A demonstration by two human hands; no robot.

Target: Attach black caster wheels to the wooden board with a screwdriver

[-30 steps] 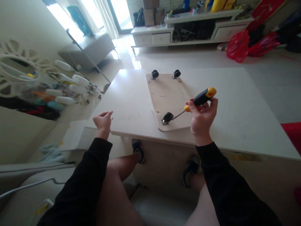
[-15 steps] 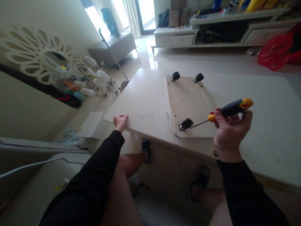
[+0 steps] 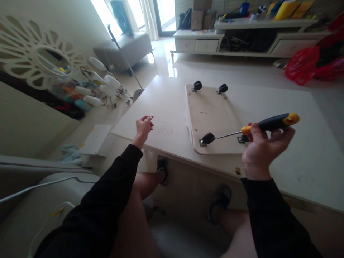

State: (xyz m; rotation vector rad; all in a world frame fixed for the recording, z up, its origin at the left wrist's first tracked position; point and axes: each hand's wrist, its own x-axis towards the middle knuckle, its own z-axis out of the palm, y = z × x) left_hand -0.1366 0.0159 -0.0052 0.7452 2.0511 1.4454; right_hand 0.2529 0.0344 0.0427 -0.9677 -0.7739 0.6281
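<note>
In my right hand [image 3: 264, 147] is a screwdriver [image 3: 271, 123] with a black and yellow handle. Its thin shaft points left, and the tip is beside a black caster wheel [image 3: 208, 138] in the board's near left corner. That pale wooden board [image 3: 212, 114] lies on the table with its casters facing up, one near each corner. The near right caster [image 3: 242, 139] is partly hidden behind my right hand. My left hand [image 3: 143, 129] is above the table's left part, thumb and fingers pinched together; anything between the fingertips is too small to make out.
The pale table [image 3: 172, 96] has a small yellow and black item [image 3: 238, 171] near its front edge. A white box [image 3: 96, 140] stands on the floor at left. Behind are a long TV cabinet [image 3: 197, 44], a red plastic bag [image 3: 303, 64] and a grey bench [image 3: 126, 50].
My left hand has lifted from the table's front edge and moved slightly right and up. The screwdriver stays in my right hand, its tip still near the caster. The view has shifted slightly.
</note>
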